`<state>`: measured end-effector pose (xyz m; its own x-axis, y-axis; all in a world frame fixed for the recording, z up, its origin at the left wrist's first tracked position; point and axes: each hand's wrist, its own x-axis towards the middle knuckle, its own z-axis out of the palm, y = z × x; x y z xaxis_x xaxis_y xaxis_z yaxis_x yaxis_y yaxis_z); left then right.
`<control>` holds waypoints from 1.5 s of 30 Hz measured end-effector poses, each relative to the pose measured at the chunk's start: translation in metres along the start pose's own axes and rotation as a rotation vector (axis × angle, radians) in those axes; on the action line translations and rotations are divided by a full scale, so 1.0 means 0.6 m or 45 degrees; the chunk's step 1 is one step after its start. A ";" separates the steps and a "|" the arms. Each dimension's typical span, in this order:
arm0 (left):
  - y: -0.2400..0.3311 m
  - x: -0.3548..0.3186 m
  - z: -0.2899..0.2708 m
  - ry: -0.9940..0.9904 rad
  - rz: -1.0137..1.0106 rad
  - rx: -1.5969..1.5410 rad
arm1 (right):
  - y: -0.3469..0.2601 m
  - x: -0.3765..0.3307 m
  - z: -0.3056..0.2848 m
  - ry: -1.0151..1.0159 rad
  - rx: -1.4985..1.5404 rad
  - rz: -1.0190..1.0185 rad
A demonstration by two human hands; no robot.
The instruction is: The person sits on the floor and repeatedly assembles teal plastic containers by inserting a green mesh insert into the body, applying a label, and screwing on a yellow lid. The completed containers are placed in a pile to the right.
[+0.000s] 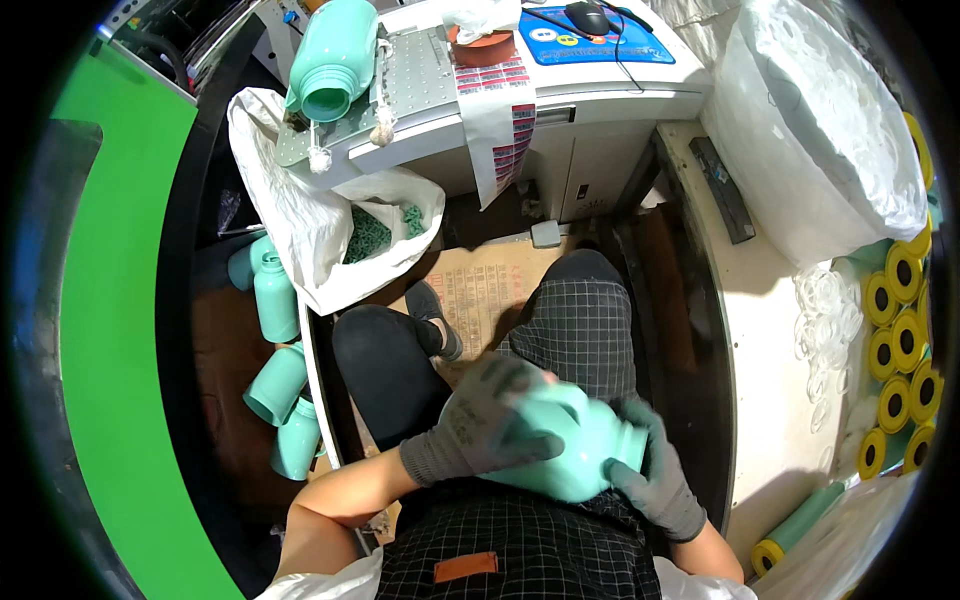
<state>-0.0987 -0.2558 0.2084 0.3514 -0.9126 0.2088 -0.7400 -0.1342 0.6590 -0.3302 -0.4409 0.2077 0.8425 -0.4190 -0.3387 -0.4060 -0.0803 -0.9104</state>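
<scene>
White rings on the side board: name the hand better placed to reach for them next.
Probably the right: the right hand, at the neck end of the teal bottle, is nearer the white rings. The left hand is farther off, toward the bottle's other end, and could perhaps hold it alone.

A white table (672, 80) stands at the top of the view. On it lie a blue mouse pad (645, 50), with a black mouse (586, 17), and a perforated metal plate (415, 80) that bears a mint-green container (335, 55) on its side. Beside the plate a brown roll (484, 50) rests on a label strip (490, 120) that hangs over the front edge.

Along the right runs a pale table (745, 350), carrying a large translucent bag (800, 130), a dark bar (722, 190), a heap of white rings (825, 310) and a yellow-ended green tube (800, 525).

Printed cardboard (485, 285) covers the floor between the person's legs, a dark shoe (431, 312) upon it.
</scene>
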 end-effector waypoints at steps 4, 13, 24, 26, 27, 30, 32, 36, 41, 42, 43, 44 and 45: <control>-0.061 0.099 -0.029 0.137 0.240 -0.202 | 0.004 0.000 -0.033 0.186 0.702 0.368; -0.461 0.352 -0.007 0.520 -0.925 -0.805 | 0.058 0.072 -0.042 0.865 0.019 -0.482; -0.277 0.329 -0.004 1.096 -0.272 -0.130 | 0.078 0.069 -0.005 0.748 0.197 -0.446; -0.263 0.336 -0.008 1.164 -0.183 -0.172 | 0.083 0.067 0.001 0.755 0.190 -0.429; -0.271 0.332 -0.010 1.111 -0.188 -0.157 | 0.083 0.069 0.004 0.747 0.199 -0.458; -0.289 0.329 -0.009 1.039 -0.288 -0.396 | 0.081 0.072 0.014 0.760 0.210 -0.496; -0.279 0.328 -0.013 0.994 -0.334 -0.583 | 0.077 0.073 0.020 0.796 0.197 -0.476; -0.289 0.310 -0.006 0.872 -0.402 -0.865 | 0.077 0.070 0.031 0.821 0.189 -0.501; -0.213 0.227 0.025 1.193 -0.385 -0.226 | 0.101 0.062 0.036 0.867 -0.174 -0.578; -0.174 0.215 0.035 1.138 -0.486 -0.668 | 0.107 0.063 0.036 0.894 -0.242 -0.618; -0.140 0.202 0.042 1.063 -0.588 -1.105 | 0.115 0.064 0.038 0.911 -0.308 -0.656; -0.113 0.192 0.045 0.899 -0.600 -1.339 | 0.120 0.062 0.037 0.925 -0.377 -0.692; -0.089 0.183 0.043 0.737 -0.600 -1.563 | 0.118 0.063 0.037 0.915 -0.387 -0.707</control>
<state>-0.0353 -0.3585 0.1777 0.8201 -0.5552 -0.1382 0.3580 0.3097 0.8809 -0.3194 -0.4423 0.1251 0.5644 -0.6973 0.4419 -0.1735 -0.6236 -0.7623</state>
